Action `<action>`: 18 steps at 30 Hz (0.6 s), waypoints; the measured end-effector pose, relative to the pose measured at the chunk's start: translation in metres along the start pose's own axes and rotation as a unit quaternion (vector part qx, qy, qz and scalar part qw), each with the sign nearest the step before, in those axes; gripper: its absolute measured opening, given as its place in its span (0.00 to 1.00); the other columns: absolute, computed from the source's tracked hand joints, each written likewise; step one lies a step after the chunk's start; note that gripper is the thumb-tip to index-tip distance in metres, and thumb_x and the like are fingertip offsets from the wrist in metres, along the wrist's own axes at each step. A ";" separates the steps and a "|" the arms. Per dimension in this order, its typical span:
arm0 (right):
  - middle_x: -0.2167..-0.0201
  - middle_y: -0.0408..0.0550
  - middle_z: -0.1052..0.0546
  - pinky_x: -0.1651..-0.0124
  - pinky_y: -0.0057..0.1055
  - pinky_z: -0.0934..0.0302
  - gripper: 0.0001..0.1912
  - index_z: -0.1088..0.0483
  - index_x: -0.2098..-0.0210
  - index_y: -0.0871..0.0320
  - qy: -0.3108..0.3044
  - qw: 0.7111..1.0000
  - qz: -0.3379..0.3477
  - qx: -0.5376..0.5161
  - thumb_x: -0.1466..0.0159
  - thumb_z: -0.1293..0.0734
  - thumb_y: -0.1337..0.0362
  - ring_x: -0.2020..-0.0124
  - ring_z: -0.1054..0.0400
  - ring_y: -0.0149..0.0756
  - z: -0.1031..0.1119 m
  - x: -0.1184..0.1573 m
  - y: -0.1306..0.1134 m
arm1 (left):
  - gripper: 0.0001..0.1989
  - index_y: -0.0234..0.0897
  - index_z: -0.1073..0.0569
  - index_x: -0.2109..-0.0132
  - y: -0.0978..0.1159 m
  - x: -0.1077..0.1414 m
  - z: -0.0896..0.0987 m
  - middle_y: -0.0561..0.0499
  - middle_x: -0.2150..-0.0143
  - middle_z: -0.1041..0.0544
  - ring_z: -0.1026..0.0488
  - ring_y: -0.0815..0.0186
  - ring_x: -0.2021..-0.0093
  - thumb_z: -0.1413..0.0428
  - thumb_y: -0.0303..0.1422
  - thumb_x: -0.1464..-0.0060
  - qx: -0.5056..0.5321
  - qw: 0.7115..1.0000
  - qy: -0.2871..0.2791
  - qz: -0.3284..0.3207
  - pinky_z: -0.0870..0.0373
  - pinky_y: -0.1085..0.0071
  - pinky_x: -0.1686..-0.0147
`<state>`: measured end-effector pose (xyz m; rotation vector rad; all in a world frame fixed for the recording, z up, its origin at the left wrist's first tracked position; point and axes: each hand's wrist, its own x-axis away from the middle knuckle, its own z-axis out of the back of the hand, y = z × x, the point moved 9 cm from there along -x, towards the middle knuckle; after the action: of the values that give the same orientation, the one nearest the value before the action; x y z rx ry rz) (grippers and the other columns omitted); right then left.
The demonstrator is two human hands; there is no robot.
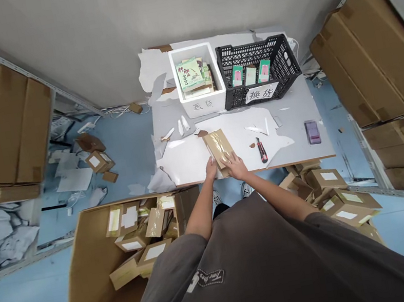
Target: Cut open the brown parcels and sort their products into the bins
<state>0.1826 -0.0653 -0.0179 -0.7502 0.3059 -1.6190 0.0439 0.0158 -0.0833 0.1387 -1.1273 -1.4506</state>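
A small brown cardboard box (219,141) with shiny clear tape over its top lies on the white sheet at the table's front edge. My left hand (211,168) grips its near left side, the fingers bent against the edge. Across the near right part of the box rests my right hand (235,167), its fingers spread on the top. To the right lies a red and black utility knife (262,151). Scraps of white paper (183,124) and small brown bits are scattered around the box.
At the table's back stand a white bin (204,103) of small boxes and a black crate (263,89) holding several packets. A phone (312,132) lies at the right. A large carton (80,281) of parcels is at my left; more parcels (347,206) are piled at right.
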 end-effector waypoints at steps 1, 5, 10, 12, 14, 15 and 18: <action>0.32 0.56 0.25 0.37 0.52 0.27 0.23 0.25 0.34 0.51 -0.002 1.000 0.000 -0.001 0.26 0.25 0.56 0.35 0.27 0.53 -0.005 0.000 -0.003 | 0.36 0.33 0.42 0.18 0.002 -0.002 0.011 0.33 0.19 0.37 0.38 0.53 0.19 0.49 0.42 0.26 -0.007 1.000 0.027 -0.005 0.38 0.53 0.23; 0.37 0.55 0.23 0.42 0.50 0.23 0.21 0.26 0.35 0.56 0.005 1.000 -0.014 -0.009 0.23 0.27 0.54 0.43 0.23 0.47 -0.009 -0.002 -0.003 | 0.45 0.33 0.45 0.17 0.046 -0.015 0.035 0.37 0.14 0.48 0.52 0.55 0.14 0.40 0.38 0.34 -0.114 0.981 0.000 -0.160 0.50 0.58 0.18; 0.36 0.56 0.23 0.40 0.50 0.24 0.21 0.25 0.35 0.55 0.078 0.992 -0.097 -0.026 0.22 0.28 0.53 0.42 0.24 0.47 0.041 -0.001 0.059 | 0.62 0.39 0.50 0.15 0.060 -0.035 0.034 0.40 0.13 0.52 0.57 0.37 0.14 0.26 0.43 0.46 -0.252 0.949 -0.108 -0.159 0.44 0.45 0.20; 0.38 0.62 0.22 0.35 0.56 0.29 0.20 0.24 0.37 0.56 0.131 0.976 -0.171 -0.032 0.21 0.35 0.54 0.38 0.26 0.55 0.070 0.006 0.106 | 0.62 0.43 0.50 0.15 0.056 -0.040 0.035 0.43 0.13 0.53 0.59 0.34 0.15 0.26 0.46 0.46 -0.279 0.943 -0.100 -0.148 0.41 0.41 0.22; 0.41 0.68 0.21 0.33 0.61 0.31 0.22 0.25 0.37 0.60 0.157 0.959 -0.231 -0.043 0.22 0.40 0.56 0.38 0.27 0.60 0.088 0.013 0.150 | 0.61 0.45 0.49 0.15 0.051 -0.041 0.035 0.44 0.13 0.54 0.61 0.33 0.15 0.26 0.49 0.45 -0.294 0.940 -0.092 -0.150 0.41 0.40 0.23; 0.43 0.68 0.20 0.34 0.61 0.31 0.22 0.24 0.38 0.59 0.153 0.957 -0.240 -0.050 0.23 0.39 0.56 0.40 0.26 0.62 0.092 0.013 0.166 | 0.60 0.46 0.48 0.15 0.048 -0.042 0.034 0.44 0.12 0.55 0.63 0.32 0.15 0.27 0.51 0.45 -0.300 0.938 -0.090 -0.150 0.41 0.39 0.23; 0.42 0.64 0.20 0.35 0.52 0.28 0.18 0.21 0.40 0.51 0.116 0.971 -0.189 -0.086 0.25 0.31 0.52 0.41 0.24 0.58 0.085 -0.001 0.183 | 0.60 0.47 0.47 0.15 0.041 -0.044 0.035 0.47 0.12 0.59 0.66 0.33 0.14 0.28 0.58 0.45 -0.320 0.931 -0.090 -0.149 0.41 0.41 0.23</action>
<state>0.3785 -0.0831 -0.0614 -0.7828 0.4993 -2.0692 0.0608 0.0793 -0.0598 -0.3009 -0.7392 -2.0689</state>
